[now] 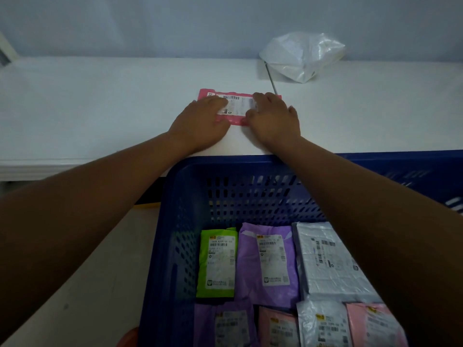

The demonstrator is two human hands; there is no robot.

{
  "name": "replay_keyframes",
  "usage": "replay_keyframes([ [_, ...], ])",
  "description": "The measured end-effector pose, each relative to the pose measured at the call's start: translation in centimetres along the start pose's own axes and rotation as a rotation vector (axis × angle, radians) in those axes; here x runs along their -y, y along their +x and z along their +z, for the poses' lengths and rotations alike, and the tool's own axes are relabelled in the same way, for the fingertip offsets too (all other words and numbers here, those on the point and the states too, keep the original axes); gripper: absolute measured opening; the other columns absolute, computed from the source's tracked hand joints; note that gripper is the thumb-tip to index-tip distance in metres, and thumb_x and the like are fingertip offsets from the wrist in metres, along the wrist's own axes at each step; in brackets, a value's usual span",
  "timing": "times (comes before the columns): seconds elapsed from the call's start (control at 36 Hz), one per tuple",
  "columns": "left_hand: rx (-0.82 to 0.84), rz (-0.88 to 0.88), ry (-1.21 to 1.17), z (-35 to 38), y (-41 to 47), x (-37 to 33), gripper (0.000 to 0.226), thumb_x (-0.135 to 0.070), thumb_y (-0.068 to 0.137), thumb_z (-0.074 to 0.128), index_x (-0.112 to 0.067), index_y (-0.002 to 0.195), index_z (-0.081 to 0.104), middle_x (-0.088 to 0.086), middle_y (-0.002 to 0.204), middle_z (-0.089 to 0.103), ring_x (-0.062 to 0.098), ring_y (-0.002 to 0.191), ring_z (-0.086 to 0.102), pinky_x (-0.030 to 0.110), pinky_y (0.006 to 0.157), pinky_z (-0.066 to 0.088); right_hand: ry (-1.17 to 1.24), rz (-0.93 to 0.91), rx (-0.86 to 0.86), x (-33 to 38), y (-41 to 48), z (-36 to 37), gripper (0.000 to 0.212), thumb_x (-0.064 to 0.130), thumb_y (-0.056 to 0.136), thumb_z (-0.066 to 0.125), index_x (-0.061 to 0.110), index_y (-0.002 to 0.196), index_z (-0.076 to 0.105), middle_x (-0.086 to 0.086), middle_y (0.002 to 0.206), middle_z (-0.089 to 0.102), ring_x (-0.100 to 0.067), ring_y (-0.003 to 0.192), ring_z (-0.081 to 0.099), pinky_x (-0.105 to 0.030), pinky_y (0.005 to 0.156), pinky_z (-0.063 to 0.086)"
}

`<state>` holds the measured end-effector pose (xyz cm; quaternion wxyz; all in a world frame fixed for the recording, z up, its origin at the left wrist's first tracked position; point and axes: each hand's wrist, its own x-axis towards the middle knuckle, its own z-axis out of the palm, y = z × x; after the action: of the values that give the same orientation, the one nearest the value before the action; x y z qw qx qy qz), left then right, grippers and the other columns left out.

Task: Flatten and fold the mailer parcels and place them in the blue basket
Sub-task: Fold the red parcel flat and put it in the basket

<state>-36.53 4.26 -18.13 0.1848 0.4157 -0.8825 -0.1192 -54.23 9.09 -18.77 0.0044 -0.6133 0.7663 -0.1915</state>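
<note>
Pressing the pink mailer flat on the tabletop, left grip and right grip are lying spread, apparently pinching nothing, while folded mailers are sitting in the blue basket and a crumpled white mailer is waiting.

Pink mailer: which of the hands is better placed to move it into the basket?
Probably the right hand: both hands press the pink mailer, but the right forearm lies over the blue basket, while the arm of the left hand lies outside its left wall.
</note>
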Motion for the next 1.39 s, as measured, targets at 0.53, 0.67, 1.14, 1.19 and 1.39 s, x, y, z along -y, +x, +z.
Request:
replay_keyframes([
  [0.53,-0.287,0.004,-0.393,-0.2,0.1,2.0,0.051,0.014,0.082,0.056,-0.007,0.128,0.058,0.009,0.135,0.056,0.015,0.119,0.054,0.004,0.088,0.045,0.257,-0.093,-0.058,-0.4,0.2,-0.3,0.047,0.048,0.089,0.051,0.017,0.124,0.056,-0.002,0.114,0.057,-0.019,0.108,0.054,-0.034,0.084,0.049],
  [0.67,-0.344,-0.040,-0.482,-0.2,0.4,2.4,0.035,0.006,0.093,0.055,-0.009,0.123,0.060,0.001,0.123,0.063,0.006,0.111,0.059,0.007,0.087,0.048,0.262,-0.059,-0.115,-0.6,0.4,0.0,0.024,0.036,0.084,0.063,0.020,0.095,0.048,0.001,0.099,0.053,-0.017,0.093,0.053,-0.023,0.059,0.033],
  [1.14,-0.599,-0.088,-0.484,-0.6,0.1,2.4,0.021,-0.016,0.099,0.048,-0.008,0.109,0.065,-0.005,0.100,0.067,0.003,0.089,0.060,0.014,0.080,0.047,0.139,0.089,-0.140,-0.3,-0.2,-1.0,0.032,0.018,0.094,0.043,0.014,0.117,0.064,-0.005,0.114,0.067,-0.025,0.101,0.062,-0.029,0.075,0.046],
  [1.19,-0.609,-0.122,-0.490,-0.6,0.1,2.5,0.021,-0.015,0.099,0.048,-0.008,0.110,0.064,-0.005,0.097,0.065,0.004,0.085,0.058,0.014,0.078,0.047,0.109,0.067,-0.117,-0.3,-0.4,-1.0,0.032,0.013,0.091,0.048,0.017,0.116,0.066,-0.004,0.113,0.068,-0.025,0.099,0.063,-0.029,0.078,0.047],
  [1.39,-0.646,-0.213,-0.543,-0.6,0.2,2.8,0.019,-0.015,0.099,0.047,-0.008,0.107,0.063,-0.006,0.083,0.060,-0.005,0.069,0.051,0.013,0.071,0.042,0.160,0.022,-0.110,-0.2,-0.8,-1.2,0.041,0.010,0.085,0.051,0.022,0.120,0.068,-0.001,0.109,0.071,-0.024,0.095,0.064,-0.036,0.085,0.052],
])
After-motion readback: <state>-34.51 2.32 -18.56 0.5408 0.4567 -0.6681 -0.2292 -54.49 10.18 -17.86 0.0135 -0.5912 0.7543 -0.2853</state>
